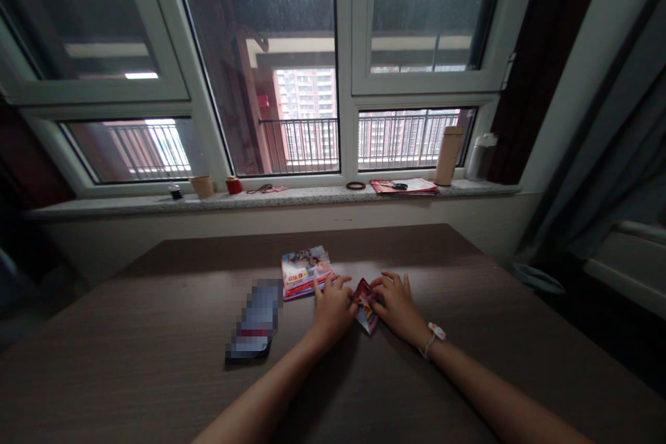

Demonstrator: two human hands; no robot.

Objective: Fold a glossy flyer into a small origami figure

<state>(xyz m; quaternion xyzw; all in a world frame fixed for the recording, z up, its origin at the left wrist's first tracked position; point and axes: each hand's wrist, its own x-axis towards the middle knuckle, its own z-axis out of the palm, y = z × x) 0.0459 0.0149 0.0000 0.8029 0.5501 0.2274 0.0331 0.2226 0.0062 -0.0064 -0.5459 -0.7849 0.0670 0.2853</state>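
Note:
A small sheet of colourful printed paper (368,319), folded to a pointed shape, lies on the table between my hands. My left hand (334,305) grips its left edge at the thumb side, while its other fingers spread toward a stack of printed paper squares (302,266). On the opposite edge, my right hand (399,306) holds the folded paper with thumb and fingertips, the remaining fingers raised. The fingertips partly cover the paper. Left of my left hand lies a phone (257,319), its screen blurred out.
The brown table (156,305) reaches the wall under a window. Along the stone sill (312,195) stand a paper cup (202,186), a red jar (234,185), a bracelet (356,186), scissors (399,186) on printed sheets, a tan flask (448,156) and a clear bottle (481,158).

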